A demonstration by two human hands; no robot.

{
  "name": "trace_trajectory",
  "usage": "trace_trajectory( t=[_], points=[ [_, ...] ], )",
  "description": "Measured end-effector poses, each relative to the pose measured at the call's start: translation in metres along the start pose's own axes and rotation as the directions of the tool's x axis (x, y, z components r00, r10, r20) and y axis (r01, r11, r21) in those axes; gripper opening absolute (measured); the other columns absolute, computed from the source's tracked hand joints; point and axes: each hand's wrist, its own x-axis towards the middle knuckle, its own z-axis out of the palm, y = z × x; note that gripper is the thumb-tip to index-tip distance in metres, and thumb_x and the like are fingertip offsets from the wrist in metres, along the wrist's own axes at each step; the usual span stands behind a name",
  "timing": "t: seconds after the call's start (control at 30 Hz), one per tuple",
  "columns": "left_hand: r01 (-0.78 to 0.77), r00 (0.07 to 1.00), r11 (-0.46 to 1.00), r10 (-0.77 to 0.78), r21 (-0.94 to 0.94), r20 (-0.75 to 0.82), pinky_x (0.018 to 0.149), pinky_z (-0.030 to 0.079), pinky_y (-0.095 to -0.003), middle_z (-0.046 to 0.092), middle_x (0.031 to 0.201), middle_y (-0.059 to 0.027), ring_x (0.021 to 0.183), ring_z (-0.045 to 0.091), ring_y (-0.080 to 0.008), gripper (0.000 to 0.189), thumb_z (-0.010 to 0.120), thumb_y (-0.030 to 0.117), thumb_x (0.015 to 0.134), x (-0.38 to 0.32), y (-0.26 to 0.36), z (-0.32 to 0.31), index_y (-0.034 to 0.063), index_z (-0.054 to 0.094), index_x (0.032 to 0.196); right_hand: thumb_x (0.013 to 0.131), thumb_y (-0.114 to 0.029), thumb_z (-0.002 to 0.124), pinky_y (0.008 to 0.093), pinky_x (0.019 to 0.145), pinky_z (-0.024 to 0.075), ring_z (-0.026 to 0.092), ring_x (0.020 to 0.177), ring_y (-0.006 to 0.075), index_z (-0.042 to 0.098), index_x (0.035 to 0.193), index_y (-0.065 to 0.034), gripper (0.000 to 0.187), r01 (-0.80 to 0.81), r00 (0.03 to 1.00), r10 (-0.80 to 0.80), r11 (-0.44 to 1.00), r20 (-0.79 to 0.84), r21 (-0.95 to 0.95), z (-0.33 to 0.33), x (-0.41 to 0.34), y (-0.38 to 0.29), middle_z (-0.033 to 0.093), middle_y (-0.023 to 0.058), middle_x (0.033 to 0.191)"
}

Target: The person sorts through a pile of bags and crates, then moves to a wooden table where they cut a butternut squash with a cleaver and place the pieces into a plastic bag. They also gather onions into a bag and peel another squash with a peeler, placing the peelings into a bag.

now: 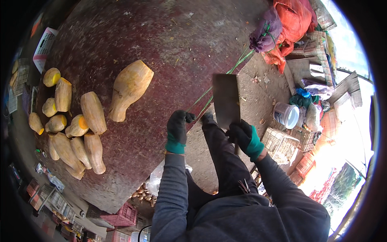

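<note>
My right hand (243, 136), in a black and green work glove, grips the handle of a broad cleaver (226, 101), its dark blade pointing away from me. Green plastic twine (205, 95) runs from the sacks across the table edge to my left hand (178, 125), gloved alike, whose fingers are curled on its end. A large pale squash (130, 90) lies alone on the dark red table (145, 145). Farther left is a group of several squashes (93, 112) and cut pieces (78, 125), some with yellow-orange cut faces.
Purple and orange mesh sacks (290, 21) stand at the table's far right corner. On the ground to the right are a white bucket (285, 115), plastic crates (279, 145) and bags. Pink crates (122, 214) and onion-like bulbs (143, 193) lie below the table's near edge.
</note>
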Motion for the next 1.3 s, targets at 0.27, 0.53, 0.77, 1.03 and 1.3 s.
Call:
trace_trajectory(
  t=[0.27, 0.53, 0.77, 1.03, 1.3],
  points=[
    [-0.103, 0.995, 0.857, 0.085, 0.506, 0.058, 0.066, 0.047, -0.0335, 0.067, 0.080, -0.0068, 0.072, 0.062, -0.0187, 0.007, 0.071, 0.010, 0.085, -0.010, 0.034, 0.008, 0.0053, 0.066, 0.087, 0.094, -0.020, 0.058, 0.0314, 0.054, 0.0488, 0.064, 0.065, 0.0157, 0.060, 0.103, -0.0012, 0.021, 0.395, 0.919, -0.317, 0.765, 0.235, -0.510, 0.021, -0.002, -0.013, 0.062, 0.0110, 0.075],
    [-0.194, 0.955, 0.674, 0.297, 0.713, -0.021, 0.072, 0.048, -0.0370, 0.066, 0.081, -0.0097, 0.077, 0.063, -0.0259, 0.006, 0.072, 0.010, 0.081, -0.063, 0.040, -0.032, 0.0072, 0.067, 0.084, 0.096, -0.021, 0.056, 0.0313, 0.062, 0.0526, 0.064, 0.069, 0.0172, 0.061, 0.103, -0.0021, 0.021, -0.043, 0.948, 0.052, 0.998, 0.314, -0.036, 0.063, 0.064, -0.030, 0.066, 0.0064, 0.082],
    [0.304, 0.806, 0.890, -0.050, 0.340, -0.590, 0.058, 0.042, -0.0279, 0.056, 0.070, 0.0006, 0.064, 0.052, -0.0102, 0.014, 0.069, 0.016, 0.086, -0.178, 0.024, -0.197, 0.0049, 0.063, 0.080, 0.099, -0.028, 0.051, 0.0315, 0.053, 0.0520, 0.061, 0.057, 0.0182, 0.059, 0.107, -0.0016, 0.028, -0.029, 0.983, -0.011, 0.977, 0.182, 0.211, 0.057, 0.084, 0.020, 0.065, 0.0112, 0.078],
    [0.525, 0.594, 0.756, 0.004, 0.391, -0.804, 0.058, 0.044, -0.0316, 0.059, 0.071, -0.0029, 0.062, 0.053, -0.0145, 0.016, 0.066, 0.019, 0.089, -0.300, 0.050, -0.323, 0.0026, 0.065, 0.089, 0.096, -0.029, 0.062, 0.0308, 0.066, 0.0543, 0.064, 0.074, 0.0148, 0.061, 0.111, -0.0004, 0.033, -0.246, 0.962, 0.194, 0.919, 0.191, 0.307, 0.062, 0.095, 0.091, 0.067, 0.0062, 0.087],
    [-0.158, 0.968, 0.447, -0.106, 0.881, 0.227, 0.083, 0.053, -0.0391, 0.070, 0.103, -0.0201, 0.093, 0.068, -0.0324, 0.032, 0.071, 0.024, 0.087, -0.177, -0.028, -0.185, 0.0009, 0.068, 0.109, 0.096, -0.024, 0.061, 0.0317, 0.074, 0.0551, 0.065, 0.082, 0.0171, 0.061, 0.116, 0.0005, 0.032, -0.029, 0.983, 0.093, 0.928, -0.158, 0.370, 0.022, 0.040, 0.149, 0.067, 0.0074, 0.098]
  ],
)
